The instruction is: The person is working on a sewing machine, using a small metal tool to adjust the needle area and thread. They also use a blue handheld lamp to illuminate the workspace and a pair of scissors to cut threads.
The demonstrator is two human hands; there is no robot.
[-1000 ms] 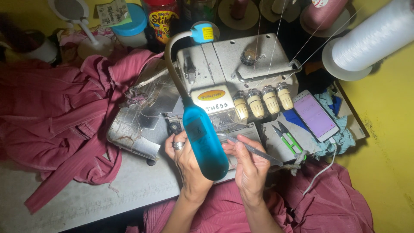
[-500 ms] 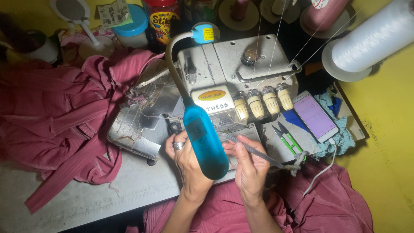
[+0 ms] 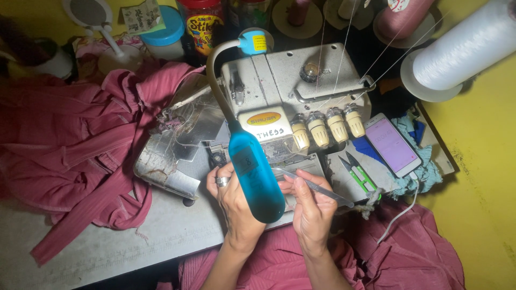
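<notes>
From the head camera, both hands work at the front of a grey overlock sewing machine point(image 3: 301, 96) that stands on a pale worktable point(image 3: 123, 241). The right hand point(image 3: 314, 212) has its fingers pinched together on a pair of slim metal tweezers point(image 3: 314, 185), whose tips point left toward the machine's lower front, under the row of four cream tension dials point(image 3: 328, 129). The left hand point(image 3: 236, 201), a ring on one finger, reaches up beside the needle area with its fingers curled; a blue gooseneck lamp head point(image 3: 255, 174) lies across it in view, so I cannot tell whether it grips anything.

At the table's left, a heap of dusty-pink fabric point(image 3: 70, 145) spreads from the machine's left side to the left edge, and more of it lies over the person's lap at the near edge. At the machine's right, green thread snips point(image 3: 359, 173) lie just beside a smartphone point(image 3: 392, 144) with a lit screen, which rests on a blue cloth.

Along the far edge stand containers: a blue-lidded tub point(image 3: 164, 35), its contents hidden, and a red-labelled jar point(image 3: 201, 24). At the far right corner a large white thread cone point(image 3: 462, 45) lies tilted, thin threads running down to the machine.
</notes>
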